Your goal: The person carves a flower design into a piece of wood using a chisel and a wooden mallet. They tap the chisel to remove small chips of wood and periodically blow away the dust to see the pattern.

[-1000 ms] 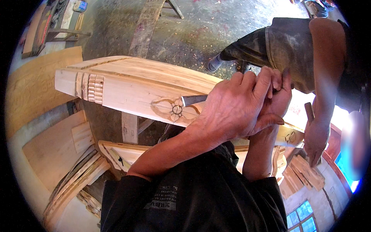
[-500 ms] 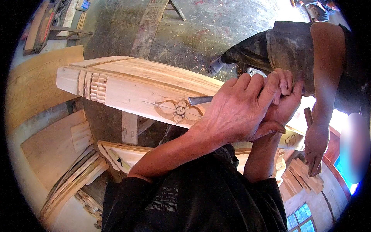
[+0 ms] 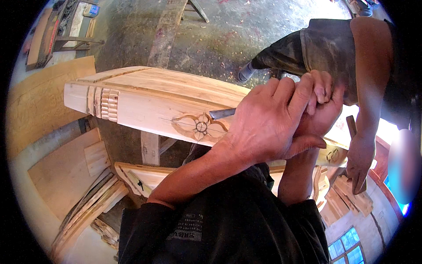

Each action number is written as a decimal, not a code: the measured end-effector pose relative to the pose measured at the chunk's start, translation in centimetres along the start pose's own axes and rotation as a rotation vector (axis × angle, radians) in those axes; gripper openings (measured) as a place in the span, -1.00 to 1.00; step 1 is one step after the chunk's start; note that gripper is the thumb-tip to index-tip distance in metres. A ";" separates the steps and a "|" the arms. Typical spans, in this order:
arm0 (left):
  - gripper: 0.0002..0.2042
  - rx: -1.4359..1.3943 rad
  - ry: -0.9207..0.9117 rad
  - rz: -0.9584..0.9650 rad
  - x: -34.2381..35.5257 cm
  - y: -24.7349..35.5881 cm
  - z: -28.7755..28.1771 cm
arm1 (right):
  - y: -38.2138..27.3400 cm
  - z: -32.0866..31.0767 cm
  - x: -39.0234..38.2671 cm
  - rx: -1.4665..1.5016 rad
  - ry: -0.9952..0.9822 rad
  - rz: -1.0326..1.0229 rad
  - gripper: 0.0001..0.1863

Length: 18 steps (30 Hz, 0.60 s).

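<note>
A carving chisel (image 3: 223,113) with a rounded metal blade points left, its tip beside the upper right of a carved flower motif (image 3: 201,127). My left hand (image 3: 266,121) is closed around it, palm down. My right hand (image 3: 323,103) is closed at the handle end, pressed against the left and partly behind it. The handle is hidden by the fingers. Beneath lies a long pale wooden piece (image 3: 145,112) with pencil lines around the flower and a ribbed carved block (image 3: 110,104) at its left end. Whether the tip touches the wood, I cannot tell.
At the right, a co-worker's hand (image 3: 361,160) holds a flat wooden tool (image 3: 359,185). Wood strips (image 3: 90,209) and a board (image 3: 66,176) stand lower left. A plank trestle (image 3: 169,37) and scattered shavings lie beyond; a blue-and-white container (image 3: 91,10) sits far left.
The view has shifted slightly. Both hands keep their hold on the chisel, and its tip stays close to the same side of the carved flower.
</note>
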<state>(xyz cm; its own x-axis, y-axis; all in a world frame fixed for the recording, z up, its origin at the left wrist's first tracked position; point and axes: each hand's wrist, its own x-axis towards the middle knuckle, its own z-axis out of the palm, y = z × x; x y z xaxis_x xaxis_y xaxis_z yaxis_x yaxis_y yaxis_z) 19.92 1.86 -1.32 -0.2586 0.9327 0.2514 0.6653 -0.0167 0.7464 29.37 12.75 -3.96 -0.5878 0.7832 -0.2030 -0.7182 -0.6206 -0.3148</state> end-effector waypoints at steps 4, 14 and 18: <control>0.05 0.008 -0.012 -0.017 0.2 0.0 0.0 | 0.6 0.6 0.0 -0.009 0.056 -0.023 -0.41; 0.08 0.025 -0.077 -0.068 0.2 0.1 0.3 | 1.0 0.0 -1.3 -0.076 0.155 -0.029 -0.40; 0.05 0.097 -0.076 0.021 0.0 0.4 0.0 | 0.6 0.0 -1.3 -0.074 0.235 -0.032 -0.41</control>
<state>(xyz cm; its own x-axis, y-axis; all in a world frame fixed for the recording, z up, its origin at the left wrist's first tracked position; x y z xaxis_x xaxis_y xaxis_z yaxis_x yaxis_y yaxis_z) 20.18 1.88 -1.08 -0.1923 0.9573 0.2158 0.7355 -0.0050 0.6775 29.73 11.31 -3.92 -0.4566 0.7952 -0.3990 -0.7006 -0.5978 -0.3896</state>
